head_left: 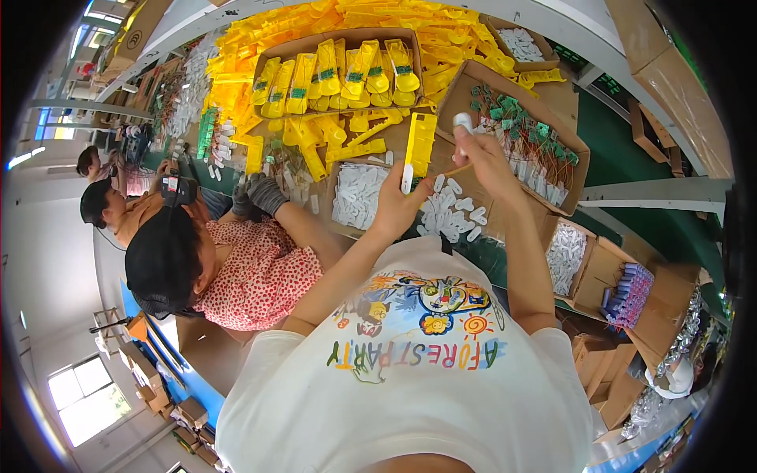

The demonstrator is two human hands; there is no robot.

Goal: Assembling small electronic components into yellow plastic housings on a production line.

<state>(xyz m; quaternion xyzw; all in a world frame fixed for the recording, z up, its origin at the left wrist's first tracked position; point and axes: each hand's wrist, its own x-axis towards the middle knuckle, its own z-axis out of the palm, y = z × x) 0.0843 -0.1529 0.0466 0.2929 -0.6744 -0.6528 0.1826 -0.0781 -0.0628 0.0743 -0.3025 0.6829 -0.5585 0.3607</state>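
Note:
My left hand [396, 203] is closed round the lower end of a long yellow plastic housing [422, 142], which points away from me. A small white plastic piece [407, 180] shows at its fingertips. My right hand [486, 160], to the right and slightly farther off, pinches a white rounded plastic part [463, 121] between thumb and finger. Thin reddish wires run between the two hands. Below them lies a loose pile of white oval plastic pieces [453, 214]. Right of my right hand stands a carton [578, 169] of green circuit boards with wires and white parts.
A carton [260, 59] of yellow housings with green boards stands ahead, against a heap of yellow housings [465, 35]. White pieces fill a box [335, 177] at left. A gloved co-worker [256, 264] sits close on my left. Purple cylinders [628, 296] lie in a carton at right.

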